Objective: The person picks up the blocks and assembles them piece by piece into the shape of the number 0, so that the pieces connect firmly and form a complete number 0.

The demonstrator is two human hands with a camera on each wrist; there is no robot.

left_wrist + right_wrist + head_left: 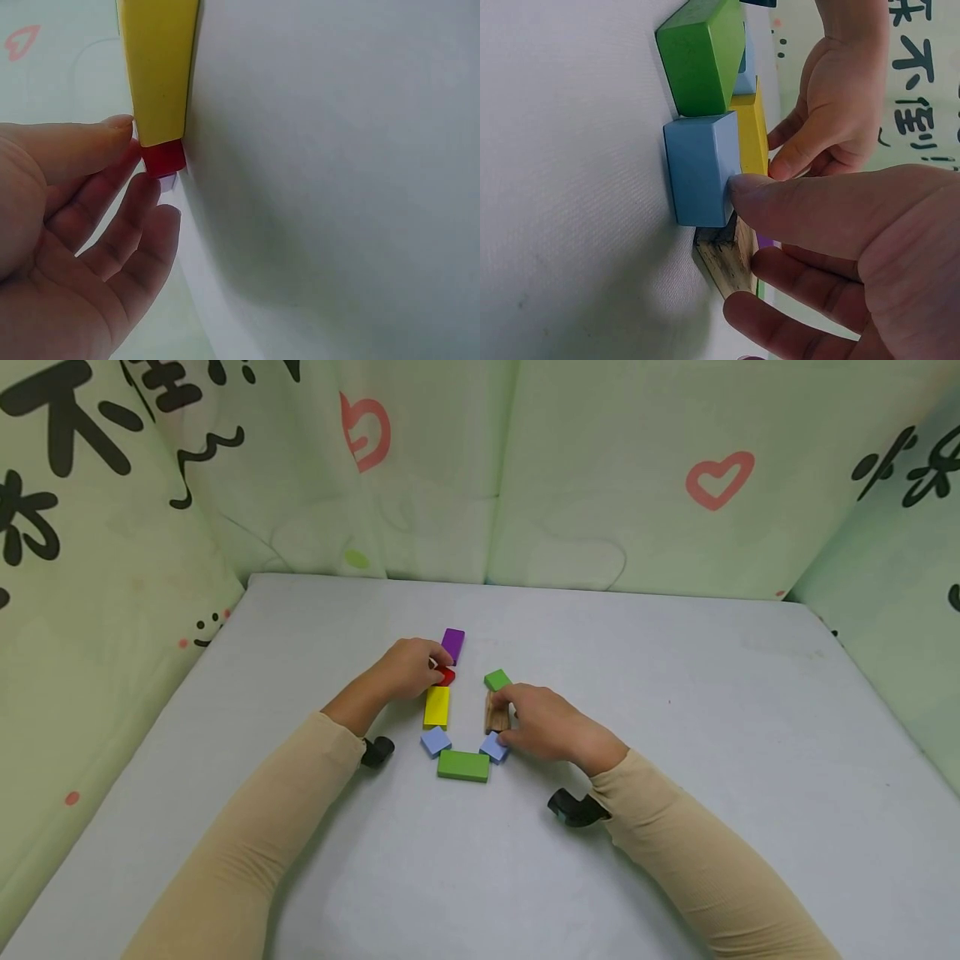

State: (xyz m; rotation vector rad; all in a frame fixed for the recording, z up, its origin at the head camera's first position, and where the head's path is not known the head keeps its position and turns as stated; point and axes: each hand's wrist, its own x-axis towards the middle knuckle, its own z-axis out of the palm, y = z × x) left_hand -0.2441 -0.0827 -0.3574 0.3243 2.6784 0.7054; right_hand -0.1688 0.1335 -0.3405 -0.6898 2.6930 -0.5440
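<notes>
My left hand holds a small red block between thumb and fingers, at the far end of a yellow block. Just beyond it lies a purple block. My right hand grips a brown wooden block from the right, its thumb touching the adjoining right blue block. A small green block lies past the wooden one. Nearest me, a long green block lies between the right blue block and the left blue block. Fingers partly cover the red and wooden blocks.
The blocks stand in a U-shaped row on a white-covered table. A pale green printed curtain encloses the back and sides. Black wrist cameras, left and right, hang by the sleeves.
</notes>
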